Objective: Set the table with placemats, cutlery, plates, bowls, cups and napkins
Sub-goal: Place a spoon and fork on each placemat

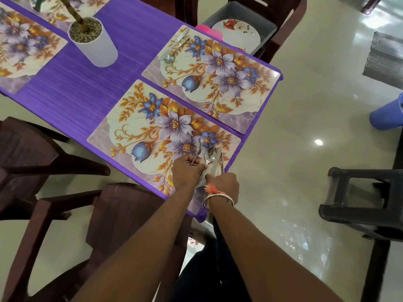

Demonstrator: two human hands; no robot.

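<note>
Two floral placemats lie side by side on the purple table. Over the right end of the near placemat (152,131), my left hand (188,172) grips several pieces of steel cutlery (199,149); a spoon bowl (211,154) sticks out past its fingers. My right hand (224,184), with a bangle on the wrist, pinches a knife (219,162) just right of the spoon. The far placemat (218,79) carries a spoon and a knife (174,49) at its left end.
A white pot with a plant (91,40) stands mid-table. A grey bin holding a flowered plate (239,33) rests on a chair beyond the table. Dark chairs (65,214) stand at left, a black stool (366,203) at right, a blue bucket (388,114) on the floor.
</note>
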